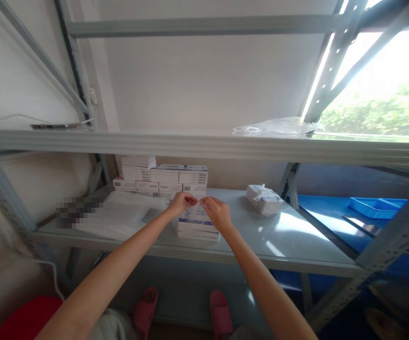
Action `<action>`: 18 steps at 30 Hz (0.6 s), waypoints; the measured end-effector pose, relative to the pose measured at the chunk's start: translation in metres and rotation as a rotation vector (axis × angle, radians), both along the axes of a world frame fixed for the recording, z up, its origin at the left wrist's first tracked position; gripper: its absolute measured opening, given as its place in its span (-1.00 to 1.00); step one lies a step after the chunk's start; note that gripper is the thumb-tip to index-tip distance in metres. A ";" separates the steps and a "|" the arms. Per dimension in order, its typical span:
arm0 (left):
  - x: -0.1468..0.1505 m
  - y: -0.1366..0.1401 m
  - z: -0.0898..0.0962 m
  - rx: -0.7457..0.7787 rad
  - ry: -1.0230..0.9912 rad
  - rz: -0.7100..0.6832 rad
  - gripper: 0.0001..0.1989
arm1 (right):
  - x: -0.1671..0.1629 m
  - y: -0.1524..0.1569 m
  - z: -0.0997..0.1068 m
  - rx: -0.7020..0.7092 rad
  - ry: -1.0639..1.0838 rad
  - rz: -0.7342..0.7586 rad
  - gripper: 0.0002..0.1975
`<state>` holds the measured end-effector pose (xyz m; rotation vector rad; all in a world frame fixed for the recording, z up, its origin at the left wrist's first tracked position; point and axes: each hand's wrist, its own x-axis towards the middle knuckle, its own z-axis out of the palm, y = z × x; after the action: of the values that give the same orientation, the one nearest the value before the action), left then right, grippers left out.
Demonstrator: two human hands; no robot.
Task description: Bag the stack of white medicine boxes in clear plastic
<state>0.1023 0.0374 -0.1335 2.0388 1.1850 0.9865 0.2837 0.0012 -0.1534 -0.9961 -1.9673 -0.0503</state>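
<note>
My left hand (183,202) and my right hand (218,211) come almost together above a short stack of flat white boxes (199,229) with blue markings. Each hand is closed in a pinch on thin, see-through material, which looks like the top of a clear plastic bag (197,205) over the stack. The bag's outline is hard to make out. Behind the hands, more white boxes (179,174) are piled against the back of the shelf. Left of my left hand lie flat sheets of translucent plastic (119,212).
A plastic-wrapped box bundle (263,199) with a knotted top sits at the right on the grey shelf (246,236). An upper shelf beam (204,146) crosses above my hands, carrying crumpled clear plastic (275,126). Blue trays (377,208) stand beyond the right-hand post.
</note>
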 end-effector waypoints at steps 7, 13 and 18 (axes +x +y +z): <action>-0.030 -0.008 -0.010 0.434 0.526 0.111 -0.79 | 0.014 -0.047 -0.033 0.156 0.142 -0.274 -0.78; -0.039 -0.012 -0.030 0.596 0.822 0.026 -0.74 | 0.013 -0.072 -0.070 0.158 0.128 -0.336 -0.78; -0.036 -0.010 -0.027 0.583 0.887 -0.021 -0.72 | 0.016 -0.073 -0.075 0.122 0.130 -0.299 -0.81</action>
<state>0.0666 0.0271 -0.1608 3.1265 1.3718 0.4034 0.2997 -0.0717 -0.2284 -1.1748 -1.6646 -0.2627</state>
